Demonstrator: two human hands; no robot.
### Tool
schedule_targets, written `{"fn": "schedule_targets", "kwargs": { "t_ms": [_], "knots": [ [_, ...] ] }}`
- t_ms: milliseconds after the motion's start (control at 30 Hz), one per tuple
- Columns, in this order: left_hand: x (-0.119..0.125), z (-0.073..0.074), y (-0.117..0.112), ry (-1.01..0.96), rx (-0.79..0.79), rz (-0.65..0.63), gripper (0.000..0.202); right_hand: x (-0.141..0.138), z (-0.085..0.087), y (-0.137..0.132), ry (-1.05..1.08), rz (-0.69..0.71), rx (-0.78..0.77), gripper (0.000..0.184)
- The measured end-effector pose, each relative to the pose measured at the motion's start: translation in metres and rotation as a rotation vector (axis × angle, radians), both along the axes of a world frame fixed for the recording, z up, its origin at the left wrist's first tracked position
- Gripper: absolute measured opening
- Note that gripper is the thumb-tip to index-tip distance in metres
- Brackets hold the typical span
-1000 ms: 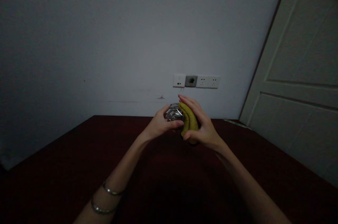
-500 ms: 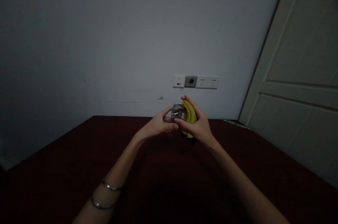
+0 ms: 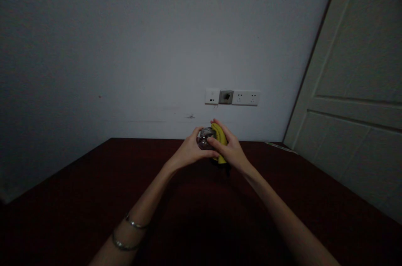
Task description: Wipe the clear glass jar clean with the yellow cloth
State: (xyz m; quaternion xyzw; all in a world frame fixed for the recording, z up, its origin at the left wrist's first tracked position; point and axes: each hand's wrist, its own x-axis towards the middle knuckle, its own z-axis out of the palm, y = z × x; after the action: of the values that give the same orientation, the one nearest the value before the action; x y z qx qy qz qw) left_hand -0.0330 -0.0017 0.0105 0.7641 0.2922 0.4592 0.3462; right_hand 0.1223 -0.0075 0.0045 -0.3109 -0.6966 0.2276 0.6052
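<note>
A small bunch of yellow bananas (image 3: 219, 134) is held upright above the far part of a dark red table (image 3: 94, 199). Its top end is wrapped in crinkled silver foil (image 3: 204, 136). My right hand (image 3: 230, 151) is closed around the bananas from the right, with its thumb on the foil. My left hand (image 3: 189, 151) is closed on the foil wrap from the left. Two thin bangles sit on my left forearm (image 3: 132, 232).
A white wall stands behind the table, with a strip of power sockets (image 3: 232, 97) just above the hands. A white panelled door (image 3: 354, 90) fills the right side. A thin flat item (image 3: 279, 146) lies at the table's far right edge.
Both hands and the bananas have moved slightly farther away and left. The right hand has closed more tightly, hiding more of the bananas, and its thumb now rests on the foil.
</note>
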Motion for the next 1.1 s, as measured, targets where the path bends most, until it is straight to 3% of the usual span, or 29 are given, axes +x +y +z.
{"fn": "schedule_targets", "kwargs": {
  "t_ms": [167, 333, 433, 567, 700, 867, 967, 1100],
  "knots": [
    [0.001, 0.001, -0.003, 0.055, 0.087, 0.056, 0.078, 0.001, 0.001, -0.007, -0.15, -0.068, 0.278, 0.043],
    [0.003, -0.002, -0.004, 0.092, 0.177, 0.116, 0.068, -0.003, 0.004, -0.016, -0.335, -0.09, 0.531, 0.036],
    [0.003, -0.003, -0.005, 0.105, 0.23, 0.139, 0.075, -0.002, 0.007, -0.014, -0.265, -0.067, 0.522, 0.032],
    [0.004, 0.0, -0.009, 0.152, 0.315, 0.138, 0.087, -0.001, 0.011, -0.009, -0.014, -0.053, 0.364, 0.025],
    [0.006, 0.003, -0.014, 0.168, 0.306, 0.153, 0.087, -0.005, 0.013, -0.011, 0.097, -0.069, 0.296, 0.023],
    [0.006, -0.001, -0.007, 0.13, 0.261, 0.128, 0.071, -0.008, 0.008, -0.018, -0.154, -0.128, 0.566, 0.027],
    [0.005, -0.003, -0.001, 0.109, 0.346, 0.078, 0.063, -0.004, 0.006, -0.017, -0.36, -0.096, 0.784, 0.034],
    [0.003, -0.002, 0.0, 0.12, 0.418, 0.064, 0.07, -0.002, 0.005, -0.013, -0.336, -0.091, 0.821, 0.034]
  ]
}}
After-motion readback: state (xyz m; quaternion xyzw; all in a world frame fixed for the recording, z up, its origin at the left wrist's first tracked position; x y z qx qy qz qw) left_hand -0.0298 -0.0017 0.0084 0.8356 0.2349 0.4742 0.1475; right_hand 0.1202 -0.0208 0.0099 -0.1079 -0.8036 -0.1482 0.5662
